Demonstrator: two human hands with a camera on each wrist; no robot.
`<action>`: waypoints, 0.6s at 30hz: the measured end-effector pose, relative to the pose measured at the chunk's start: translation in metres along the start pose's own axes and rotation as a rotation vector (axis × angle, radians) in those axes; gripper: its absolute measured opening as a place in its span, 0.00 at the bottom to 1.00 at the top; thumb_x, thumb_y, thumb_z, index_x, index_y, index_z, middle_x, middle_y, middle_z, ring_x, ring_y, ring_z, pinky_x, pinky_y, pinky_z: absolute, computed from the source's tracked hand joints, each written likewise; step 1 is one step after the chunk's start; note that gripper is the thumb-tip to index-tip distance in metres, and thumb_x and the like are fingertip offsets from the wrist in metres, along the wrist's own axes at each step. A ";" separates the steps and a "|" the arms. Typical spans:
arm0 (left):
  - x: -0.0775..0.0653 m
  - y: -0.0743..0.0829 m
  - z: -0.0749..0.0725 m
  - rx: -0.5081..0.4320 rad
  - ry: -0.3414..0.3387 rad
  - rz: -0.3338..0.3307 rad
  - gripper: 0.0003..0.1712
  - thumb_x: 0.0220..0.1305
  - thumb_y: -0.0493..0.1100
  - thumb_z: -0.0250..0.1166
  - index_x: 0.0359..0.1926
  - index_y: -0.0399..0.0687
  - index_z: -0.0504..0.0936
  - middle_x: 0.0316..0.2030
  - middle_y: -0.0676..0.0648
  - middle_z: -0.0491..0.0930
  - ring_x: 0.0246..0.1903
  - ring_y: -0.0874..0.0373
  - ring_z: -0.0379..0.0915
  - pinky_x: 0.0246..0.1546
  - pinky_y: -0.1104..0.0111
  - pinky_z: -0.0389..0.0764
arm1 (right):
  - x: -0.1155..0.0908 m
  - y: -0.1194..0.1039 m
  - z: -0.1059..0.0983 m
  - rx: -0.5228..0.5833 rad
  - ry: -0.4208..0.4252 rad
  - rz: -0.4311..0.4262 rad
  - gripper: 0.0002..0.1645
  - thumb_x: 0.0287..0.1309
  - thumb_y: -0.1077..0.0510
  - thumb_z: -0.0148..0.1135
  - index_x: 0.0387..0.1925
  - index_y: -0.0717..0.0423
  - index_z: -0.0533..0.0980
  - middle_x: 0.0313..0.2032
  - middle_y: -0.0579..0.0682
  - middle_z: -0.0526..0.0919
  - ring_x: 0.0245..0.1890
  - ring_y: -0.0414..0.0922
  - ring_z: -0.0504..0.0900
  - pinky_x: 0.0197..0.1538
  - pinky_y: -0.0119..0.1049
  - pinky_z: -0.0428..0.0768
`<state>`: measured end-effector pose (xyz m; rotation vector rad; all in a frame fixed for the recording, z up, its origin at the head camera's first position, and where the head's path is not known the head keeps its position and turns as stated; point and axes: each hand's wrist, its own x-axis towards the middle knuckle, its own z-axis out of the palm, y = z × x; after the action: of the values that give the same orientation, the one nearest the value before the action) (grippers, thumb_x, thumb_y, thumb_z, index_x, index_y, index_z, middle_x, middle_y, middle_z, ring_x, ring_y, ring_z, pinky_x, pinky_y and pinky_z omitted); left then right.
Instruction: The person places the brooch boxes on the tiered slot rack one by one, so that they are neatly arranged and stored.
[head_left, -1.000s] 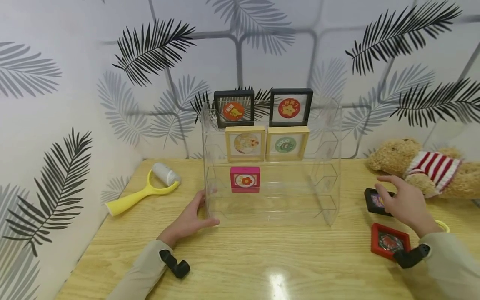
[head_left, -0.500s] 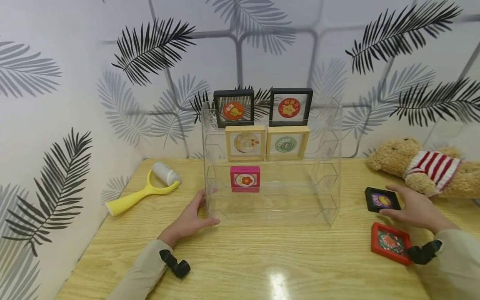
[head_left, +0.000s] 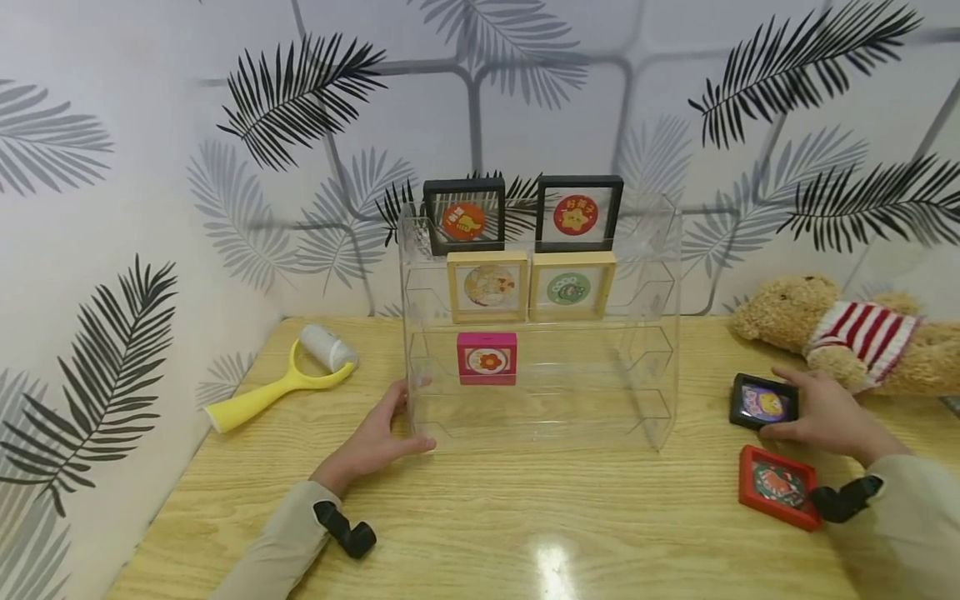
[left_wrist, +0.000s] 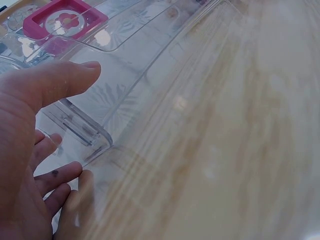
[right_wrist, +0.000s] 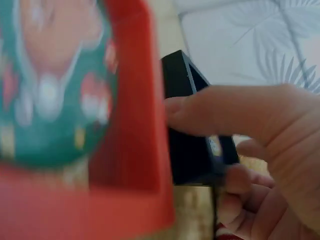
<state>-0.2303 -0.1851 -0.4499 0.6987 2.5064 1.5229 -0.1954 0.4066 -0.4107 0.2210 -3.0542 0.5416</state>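
A clear acrylic display rack [head_left: 540, 425] stands on the table, seen in the head view. My left hand [head_left: 369, 446] holds its lower left side, thumb in front of the side panel [left_wrist: 82, 127] and fingers behind it. At the right, my right hand [head_left: 832, 417] grips the right end of a small black frame [head_left: 742, 402] with a purple and yellow picture. In the right wrist view the thumb presses one side of that black frame [right_wrist: 187, 155], while the fingers are partly hidden beyond it. A red frame [head_left: 798, 517] lies just in front of the right hand.
The rack bears two black frames at the top, two pale wooden frames [head_left: 573, 312] below them, and a pink frame [head_left: 487, 379] lower down. A yellow-handled lint roller [head_left: 258, 404] lies at the left. A teddy bear [head_left: 787, 312] lies behind the right hand, near the patterned wall.
My right hand has come down from above the black frame to its right end and taken hold of it, uncovering its picture. The left hand has stayed at the rack.
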 end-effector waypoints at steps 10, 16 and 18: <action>-0.001 0.001 0.000 -0.006 0.006 0.000 0.47 0.53 0.45 0.74 0.70 0.55 0.57 0.66 0.40 0.65 0.65 0.43 0.61 0.66 0.45 0.58 | -0.007 -0.043 -0.002 0.177 0.194 -0.107 0.50 0.36 0.55 0.81 0.58 0.68 0.65 0.42 0.68 0.73 0.34 0.45 0.72 0.30 0.31 0.71; 0.000 0.002 -0.002 -0.009 0.000 0.009 0.47 0.54 0.45 0.73 0.70 0.55 0.57 0.66 0.39 0.65 0.65 0.43 0.61 0.65 0.45 0.58 | -0.012 -0.062 -0.005 0.438 0.167 -0.114 0.37 0.50 0.62 0.73 0.59 0.59 0.65 0.38 0.53 0.79 0.15 0.38 0.72 0.18 0.33 0.70; 0.000 0.002 -0.002 -0.001 0.000 0.018 0.47 0.54 0.45 0.73 0.70 0.54 0.57 0.66 0.39 0.65 0.65 0.42 0.61 0.65 0.45 0.58 | -0.012 -0.067 -0.009 0.495 0.217 -0.161 0.29 0.53 0.67 0.69 0.55 0.58 0.69 0.35 0.42 0.79 0.12 0.41 0.70 0.15 0.34 0.67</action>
<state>-0.2301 -0.1858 -0.4469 0.7231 2.5061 1.5295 -0.1734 0.3491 -0.3803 0.3843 -2.6154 1.2101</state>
